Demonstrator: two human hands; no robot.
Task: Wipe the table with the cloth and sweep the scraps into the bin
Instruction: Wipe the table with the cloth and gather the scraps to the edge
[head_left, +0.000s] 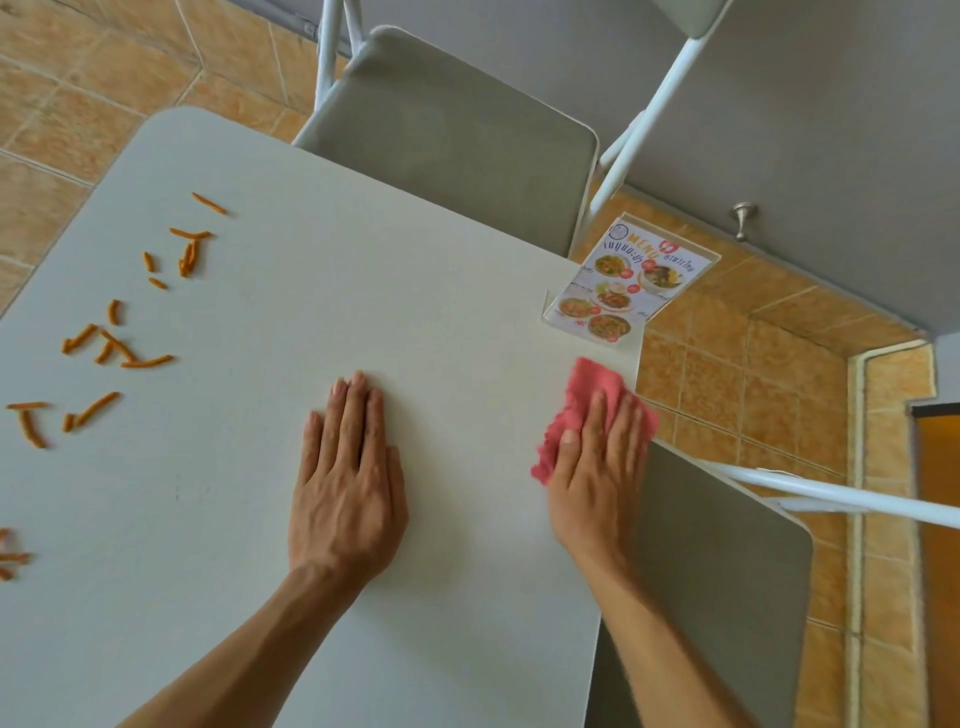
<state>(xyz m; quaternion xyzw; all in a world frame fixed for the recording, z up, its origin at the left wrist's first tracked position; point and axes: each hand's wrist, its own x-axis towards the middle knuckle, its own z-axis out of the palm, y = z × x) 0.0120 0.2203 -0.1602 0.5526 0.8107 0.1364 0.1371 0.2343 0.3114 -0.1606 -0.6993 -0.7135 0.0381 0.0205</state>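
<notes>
At the worktop's right edge, the right hand presses the pink cloth flat for wiping; left hand braces, splayed and empty. Scraps lie far left.

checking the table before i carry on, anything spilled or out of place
Yes: orange snack scraps lie scattered over the left side of the table, far from the pink cloth under the right hand. No bin is in view.
</notes>
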